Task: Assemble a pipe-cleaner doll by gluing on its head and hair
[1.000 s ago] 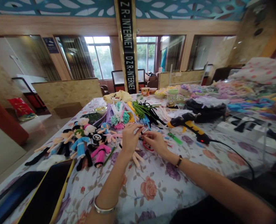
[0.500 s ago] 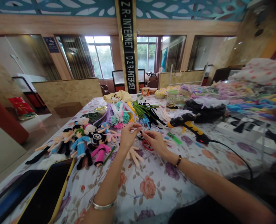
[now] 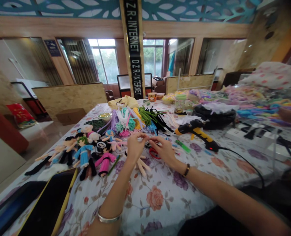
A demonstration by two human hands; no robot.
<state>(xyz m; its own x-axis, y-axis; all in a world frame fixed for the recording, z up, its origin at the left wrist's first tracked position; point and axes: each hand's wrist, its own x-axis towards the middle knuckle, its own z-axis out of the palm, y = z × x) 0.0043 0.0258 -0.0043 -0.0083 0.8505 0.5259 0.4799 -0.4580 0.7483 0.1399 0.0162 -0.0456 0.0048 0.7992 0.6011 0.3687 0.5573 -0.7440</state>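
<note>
My left hand (image 3: 136, 147) and my right hand (image 3: 163, 150) meet fingertip to fingertip above the table. Both are closed in a pinch, and whatever lies between the fingers is too small and hidden to name. Below them rest pale peach fuzzy limbs (image 3: 142, 165), partly covered by my left hand. Red-handled scissors (image 3: 154, 153) lie under my right hand. To the left sit several fuzzy-stem dolls, among them one in a blue robe (image 3: 83, 154) and one in pink (image 3: 104, 163). Behind my hands is a bundle of coloured pipe cleaners (image 3: 128, 123).
A black and yellow glue gun (image 3: 197, 132) with a lit red light stands at right, its cord trailing forward. Near it lie a green tool (image 3: 183, 146) and a white power strip (image 3: 243, 136). A yellow-cased phone (image 3: 49, 203) is at front left. A black bag (image 3: 214, 116) sits behind.
My fingers have shifted slightly at the pinch, with the right fingers more closed over the top. The camera view has moved a little; the objects on the table stay put.
</note>
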